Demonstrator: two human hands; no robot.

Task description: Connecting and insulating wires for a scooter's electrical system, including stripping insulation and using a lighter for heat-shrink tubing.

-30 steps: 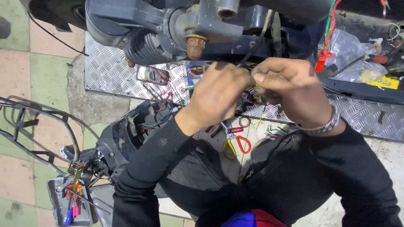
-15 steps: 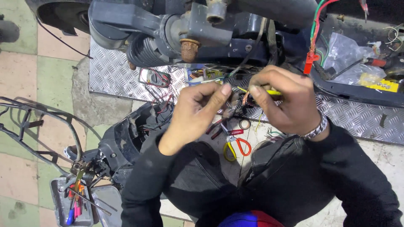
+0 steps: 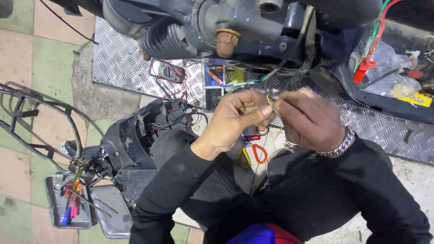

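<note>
— Head view: thin yellow wire (image 3: 270, 100) pinched between both hands, just under the big dark engine (image 3: 235, 27).
— Left hand (image 3: 235, 119)?
— Closed on the wire, thumb on top. Right hand (image 3: 309, 119) closed on it too, silver bracelet (image 3: 339, 145) at the wrist.
— Below?
— Scissors (image 3: 253, 154) with red and yellow handles on the floor. Further left, a grey tray (image 3: 54, 212) of tools.
</note>
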